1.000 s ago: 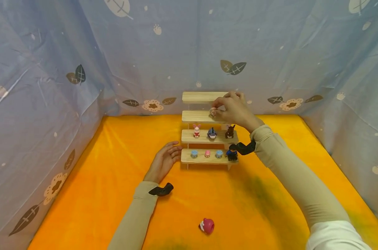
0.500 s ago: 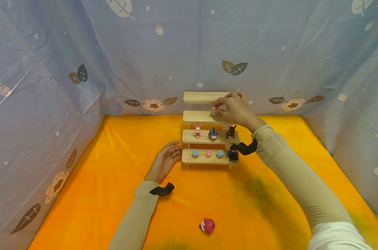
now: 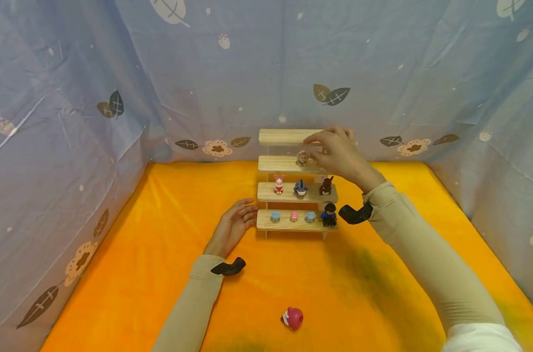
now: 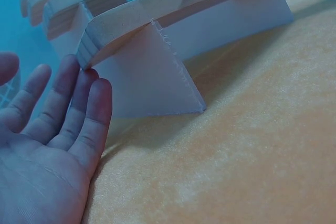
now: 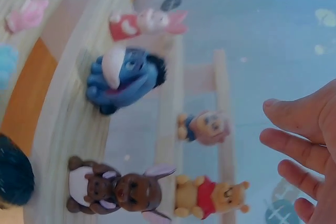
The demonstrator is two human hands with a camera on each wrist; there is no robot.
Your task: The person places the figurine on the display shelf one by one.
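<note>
My right hand (image 3: 340,154) hovers by the third tier of a wooden display stand (image 3: 288,136), fingers parted and holding nothing. Just left of its fingertips stands a small figurine in a pale pink hood (image 3: 301,157). A bear figurine in a red shirt (image 5: 210,198) is beside it in the right wrist view; in the head view my hand mostly covers it. My left hand (image 3: 235,222) rests palm up, its fingertips against the left end of the lowest tier. On the second tier are a piglet figurine (image 3: 278,185), a donkey figurine (image 3: 300,187) and a brown kangaroo figurine (image 3: 326,186).
The lowest tier bears two light-blue figurines (image 3: 275,216), a pink one (image 3: 294,216) and a dark-haired figurine in blue (image 3: 328,215). A dark-pink figurine (image 3: 293,318) lies on the orange cloth (image 3: 257,283) near the front. Patterned blue curtains (image 3: 231,73) surround the area.
My right hand has let go of the hooded figurine and drawn back slightly to the right, leaving it standing on the third tier. The left hand stays at the stand's end.
</note>
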